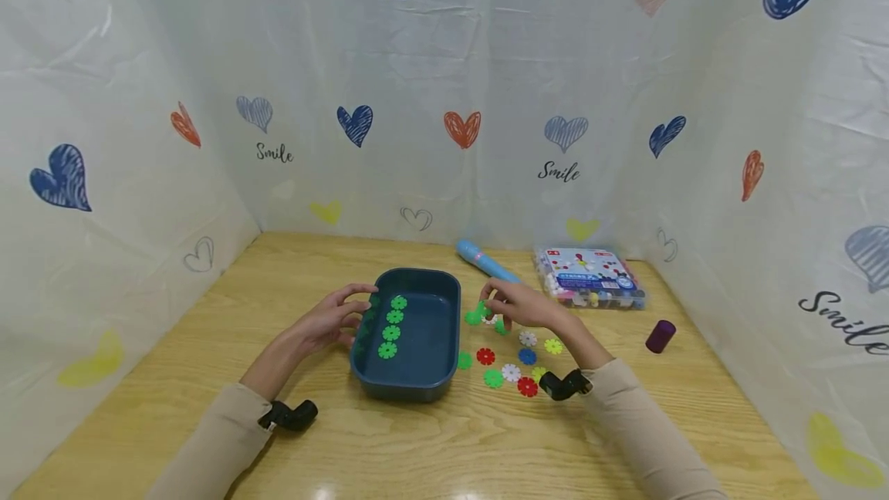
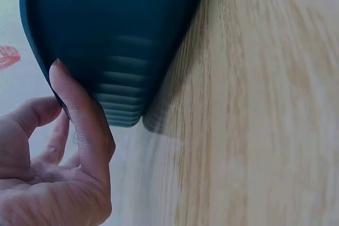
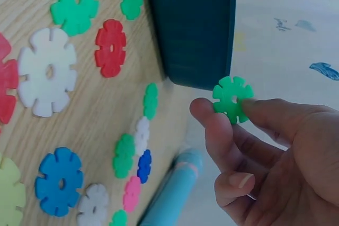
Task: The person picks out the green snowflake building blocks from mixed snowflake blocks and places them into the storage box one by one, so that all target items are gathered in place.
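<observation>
Nearest, two beige sleeves point(image 1: 217, 438) each carry a black wrist unit point(image 1: 295, 417). Ahead of the right unit, loose flower-shaped discs point(image 1: 527, 386) in red, white, blue, yellow and green lie flat on the table point(image 1: 361, 450), right of the dark blue bin point(image 1: 429, 338). The bin contains four green discs point(image 1: 392, 332) in a row along its left side.

Left hand point(image 1: 329, 322): positioned at the bin's left side. The fingers are curved and parted; thumb and fingers pinch the rim, with one digit lying against the outer wall.

Right hand point(image 1: 517, 303): positioned right of the bin, raised above the table. Thumb and fingertip pinch one green disc point(image 3: 233, 99) at its edge; the remaining fingers are bent. The held disc is outside the bin, near its right wall, which stands between this hand and the row inside. In the head view the hand partly covers the discs below it.

Beyond the right hand lies a light-blue microphone point(image 1: 482, 259), its lower end behind the hand. A purple cylinder point(image 1: 660, 336) is at the table's right side. Farther back, a clear box point(image 1: 590, 278) with a printed label is near the heart-patterned sheet point(image 1: 417, 60).
</observation>
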The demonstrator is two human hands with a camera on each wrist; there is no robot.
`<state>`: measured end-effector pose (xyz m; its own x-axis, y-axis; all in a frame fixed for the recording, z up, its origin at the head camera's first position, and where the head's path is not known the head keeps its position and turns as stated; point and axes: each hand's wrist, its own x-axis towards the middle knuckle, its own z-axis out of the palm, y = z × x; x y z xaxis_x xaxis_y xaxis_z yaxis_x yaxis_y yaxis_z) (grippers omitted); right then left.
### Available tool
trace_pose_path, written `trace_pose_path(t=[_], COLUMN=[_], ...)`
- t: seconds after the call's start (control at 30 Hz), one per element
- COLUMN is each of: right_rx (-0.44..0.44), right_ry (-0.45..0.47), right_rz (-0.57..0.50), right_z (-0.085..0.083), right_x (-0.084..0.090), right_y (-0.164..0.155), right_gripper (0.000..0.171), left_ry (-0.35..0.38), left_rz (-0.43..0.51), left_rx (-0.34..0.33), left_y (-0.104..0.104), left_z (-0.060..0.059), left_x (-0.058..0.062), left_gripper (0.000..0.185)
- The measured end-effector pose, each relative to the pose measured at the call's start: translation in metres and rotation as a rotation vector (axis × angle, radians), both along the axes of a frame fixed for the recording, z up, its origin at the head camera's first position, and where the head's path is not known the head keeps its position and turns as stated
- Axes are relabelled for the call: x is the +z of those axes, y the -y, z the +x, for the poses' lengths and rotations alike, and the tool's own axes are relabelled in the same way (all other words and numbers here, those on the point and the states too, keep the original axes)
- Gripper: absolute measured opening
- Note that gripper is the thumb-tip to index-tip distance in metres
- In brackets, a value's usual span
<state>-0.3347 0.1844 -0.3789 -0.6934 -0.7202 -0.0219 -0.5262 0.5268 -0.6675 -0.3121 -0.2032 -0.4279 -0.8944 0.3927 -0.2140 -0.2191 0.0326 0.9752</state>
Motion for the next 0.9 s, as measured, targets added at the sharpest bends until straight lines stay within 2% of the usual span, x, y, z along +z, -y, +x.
trace_pose_path(t=[0.17, 0.3, 0.43, 0.67, 0.9], right_rx=[-0.012, 0.001, 0.009, 0.012, 0.054], right_ry=[-0.059, -0.141, -0.183, -0.136, -0.146], right_rz=[0.012, 0.041, 0.060, 0.064, 0.120], right_z=[0.001, 0.000, -0.001, -0.001, 0.000], right_x=[0.010, 0.016, 0.022, 0.031, 0.040], right_y=[0.002, 0.006, 0.012, 0.026, 0.040], right_gripper=[0.017, 0.015, 0.015, 0.016, 0.016], left_ry=[-0.016, -0.008, 0.003, 0.007, 0.009], left_rz=[-0.009, -0.002, 0.010, 0.009, 0.001], left_rx=[-0.004, -0.006, -0.006, 0.004, 0.012], left_y=[0.000, 0.001, 0.001, 0.000, 0.000], left_z=[-0.001, -0.001, 0.000, 0.001, 0.001], left_x=[0.001, -0.001, -0.003, -0.002, -0.002], left_gripper=[0.051, 0.051, 0.051, 0.047, 0.048])
